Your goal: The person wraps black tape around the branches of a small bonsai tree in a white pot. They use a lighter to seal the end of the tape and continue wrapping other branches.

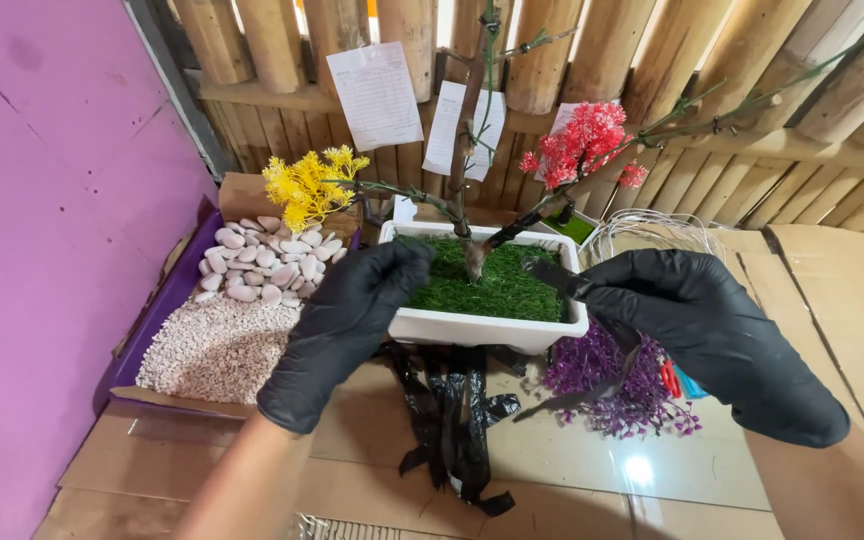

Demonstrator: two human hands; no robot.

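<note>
Your left hand (344, 330), gloved in black, is curled narrow with its fingertips pinched together over the grass at the near-left corner of the pot (482, 325); whether anything sits in that pinch you cannot tell. Your right hand (707, 335), also gloved, is closed on a black strip (555, 277), holding its upper end at the pot's right rim while the rest trails down past the palm toward the table.

The trunk (472, 150) stands dead ahead, between your two hands and just beyond the fingertips, its long axis upright and leaning slightly. Your left fingers are the nearer to its base; the strip's free end points at it from the right.

The tree is a bare brown stem wound with green wire, rising from green turf in a white rectangular pot. One branch carries a yellow tuft (307, 185), another a red tuft (580, 143). More black strips (452, 415) lie in front of the pot, purple sprigs (617, 385) under your right wrist, and white stones (262, 262) with gravel (217, 350) lie to the left.
</note>
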